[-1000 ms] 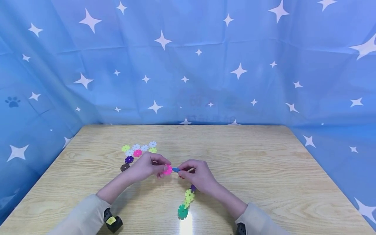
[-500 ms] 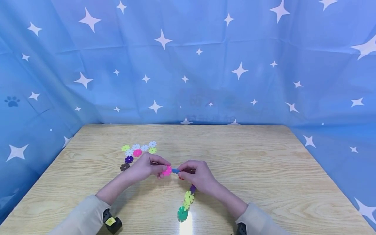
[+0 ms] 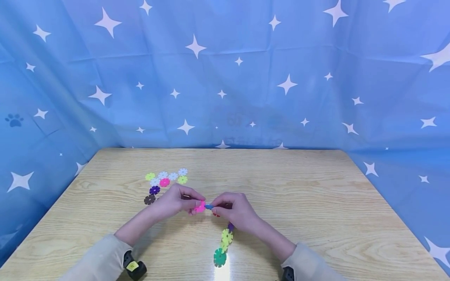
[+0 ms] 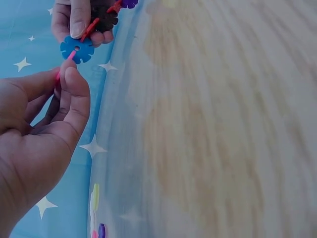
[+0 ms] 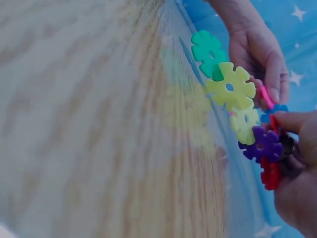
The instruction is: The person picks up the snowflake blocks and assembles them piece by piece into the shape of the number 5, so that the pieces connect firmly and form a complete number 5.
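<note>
My left hand [image 3: 172,201] pinches a pink snowflake disc [image 3: 200,207] between thumb and fingers. Its edge meets a blue snowflake disc [image 4: 85,50], which my right hand [image 3: 240,211] holds at the end of a linked chain. In the left wrist view, red and black discs [image 4: 106,21] follow the blue one under the right fingers. Farther along, the right wrist view shows a purple disc [image 5: 268,145], a red disc [image 5: 270,175], two yellow discs [image 5: 239,94] and a green disc [image 5: 204,53] at the tail. Whether pink and blue slots fully interlock, I cannot tell.
Loose snowflake discs lie beyond my left hand: several white ones [image 3: 163,175], two yellow-green ones [image 3: 150,176], a pink one [image 3: 164,182], a purple one [image 3: 154,190] and a brown one [image 3: 149,200]. A starry blue curtain [image 3: 225,78] stands behind the wooden table [image 3: 299,187].
The pink and blue discs have shifted slightly toward me and the pink one has tilted. The chain's green tail sits a little lower in the head view. Both hands keep their grips.
</note>
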{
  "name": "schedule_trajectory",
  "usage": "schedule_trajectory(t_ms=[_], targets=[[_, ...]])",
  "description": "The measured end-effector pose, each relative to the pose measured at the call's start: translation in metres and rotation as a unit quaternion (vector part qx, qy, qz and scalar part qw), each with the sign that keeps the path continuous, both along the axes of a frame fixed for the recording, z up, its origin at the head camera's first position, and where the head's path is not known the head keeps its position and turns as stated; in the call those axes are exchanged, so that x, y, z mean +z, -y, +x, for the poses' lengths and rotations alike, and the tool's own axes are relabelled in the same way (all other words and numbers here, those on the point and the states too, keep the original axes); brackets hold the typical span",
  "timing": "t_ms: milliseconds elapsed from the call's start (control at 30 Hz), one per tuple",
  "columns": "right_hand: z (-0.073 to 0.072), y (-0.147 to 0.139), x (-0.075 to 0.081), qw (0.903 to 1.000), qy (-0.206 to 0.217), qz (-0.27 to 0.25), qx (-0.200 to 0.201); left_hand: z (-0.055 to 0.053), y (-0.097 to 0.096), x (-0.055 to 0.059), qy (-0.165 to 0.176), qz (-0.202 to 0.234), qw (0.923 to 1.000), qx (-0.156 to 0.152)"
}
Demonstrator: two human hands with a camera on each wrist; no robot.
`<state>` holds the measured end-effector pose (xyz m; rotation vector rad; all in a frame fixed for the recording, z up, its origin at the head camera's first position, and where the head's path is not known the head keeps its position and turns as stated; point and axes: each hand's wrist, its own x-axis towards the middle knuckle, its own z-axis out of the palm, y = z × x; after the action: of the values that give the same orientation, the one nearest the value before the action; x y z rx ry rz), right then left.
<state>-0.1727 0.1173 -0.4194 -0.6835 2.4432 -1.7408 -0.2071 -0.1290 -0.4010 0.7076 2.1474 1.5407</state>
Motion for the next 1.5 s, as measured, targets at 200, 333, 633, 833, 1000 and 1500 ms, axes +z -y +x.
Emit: schedule_trajectory(t_ms=[200,333,633,833,1000,1500], targets=[[-0.001,-0.002,0.0,0.9999,-0.004,-0.008,0.011,0.0,-0.002,0.003,0.005,0.004,1.0,-0.006],[0.0,-0.004,0.001,0.9997,-0.009,-0.005,0.024,0.0,-0.003,0.004,0.001,-0.006,0.9999,-0.013],[0.003,-0.006,0.005,0.9984,-0.014,-0.01,0.054,0.004,-0.006,0.012,0.006,-0.008,0.9991,-0.041],[0.002,-0.006,0.004,0.9977,-0.02,0.002,0.065,0.004,-0.007,0.009,-0.002,-0.019,0.9991,-0.039],[0.001,-0.005,0.004,0.9985,-0.02,0.014,0.049,0.002,-0.004,0.007,-0.003,-0.014,0.9998,-0.013],[0.001,-0.005,0.003,0.9989,-0.008,0.047,-0.001,0.002,-0.003,0.002,-0.018,0.007,0.9989,0.044]])
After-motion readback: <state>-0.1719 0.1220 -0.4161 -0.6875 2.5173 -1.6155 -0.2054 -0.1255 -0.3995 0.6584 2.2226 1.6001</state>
